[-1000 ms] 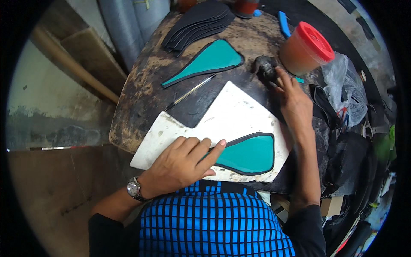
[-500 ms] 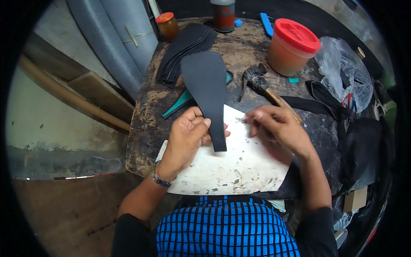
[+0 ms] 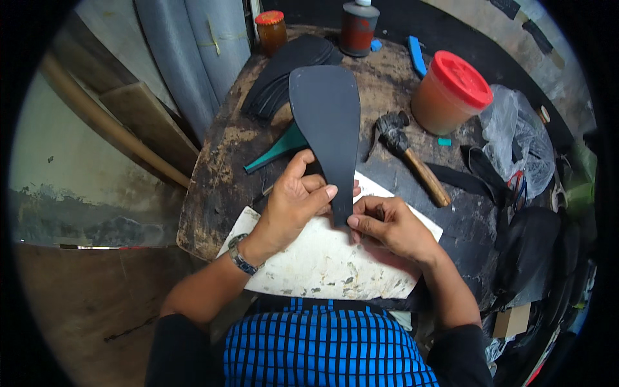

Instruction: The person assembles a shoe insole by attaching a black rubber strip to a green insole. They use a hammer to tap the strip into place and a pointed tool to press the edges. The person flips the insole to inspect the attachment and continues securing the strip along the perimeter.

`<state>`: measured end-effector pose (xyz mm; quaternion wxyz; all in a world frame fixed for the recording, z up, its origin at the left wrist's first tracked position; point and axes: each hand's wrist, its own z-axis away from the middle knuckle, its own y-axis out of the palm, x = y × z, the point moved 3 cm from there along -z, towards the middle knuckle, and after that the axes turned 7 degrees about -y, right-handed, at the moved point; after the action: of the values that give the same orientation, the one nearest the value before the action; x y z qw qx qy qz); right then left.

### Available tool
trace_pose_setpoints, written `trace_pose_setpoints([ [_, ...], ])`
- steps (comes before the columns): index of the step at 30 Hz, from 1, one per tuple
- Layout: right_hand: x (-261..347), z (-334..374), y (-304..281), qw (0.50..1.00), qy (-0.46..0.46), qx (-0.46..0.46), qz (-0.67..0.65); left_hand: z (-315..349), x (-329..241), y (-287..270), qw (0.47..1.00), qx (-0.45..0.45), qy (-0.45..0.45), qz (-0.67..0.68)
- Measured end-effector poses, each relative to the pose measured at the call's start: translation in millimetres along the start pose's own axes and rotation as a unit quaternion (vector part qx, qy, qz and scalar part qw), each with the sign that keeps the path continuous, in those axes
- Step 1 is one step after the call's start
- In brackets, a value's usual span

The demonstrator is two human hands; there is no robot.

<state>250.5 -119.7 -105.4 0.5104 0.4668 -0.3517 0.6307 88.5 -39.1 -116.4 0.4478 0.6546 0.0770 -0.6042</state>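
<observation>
Our left hand [image 3: 293, 203] pinches the narrow end of the black sole [image 3: 327, 126], held up over the white board [image 3: 322, 264]. A teal sole [image 3: 280, 147] peeks out behind. Our right hand [image 3: 387, 226] grips the same end, fingers closed. Hammer [image 3: 406, 151] and red-lidded tub [image 3: 448, 93] sit further right.

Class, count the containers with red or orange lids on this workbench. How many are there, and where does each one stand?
2. A large tub with a red lid stands at the bench's right, beyond the hammer. A small jar with an orange lid stands at the far edge. Others may be hidden.
</observation>
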Motion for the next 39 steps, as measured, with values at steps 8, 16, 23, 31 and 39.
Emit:
trace_pose_setpoints([
  [8,-4,0,6,0.998,0.009,0.021,0.051,-2,-8,-5,0.997,0.007,0.004,0.076],
  [16,-6,-1,6,0.998,0.026,0.033,0.047,-2,-5,-10,0.998,0.025,-0.008,0.063],
  [23,4,0,-1,1.0,-0.001,-0.006,0.009,1,-7,-9,0.997,0.031,-0.021,0.067],
  [31,11,-3,-39,0.953,-0.17,-0.194,-0.159,5,-2,1,0.995,0.051,-0.069,0.047],
  [39,9,0,-57,0.93,-0.216,-0.255,-0.152,5,2,10,0.99,0.085,-0.109,0.027],
])
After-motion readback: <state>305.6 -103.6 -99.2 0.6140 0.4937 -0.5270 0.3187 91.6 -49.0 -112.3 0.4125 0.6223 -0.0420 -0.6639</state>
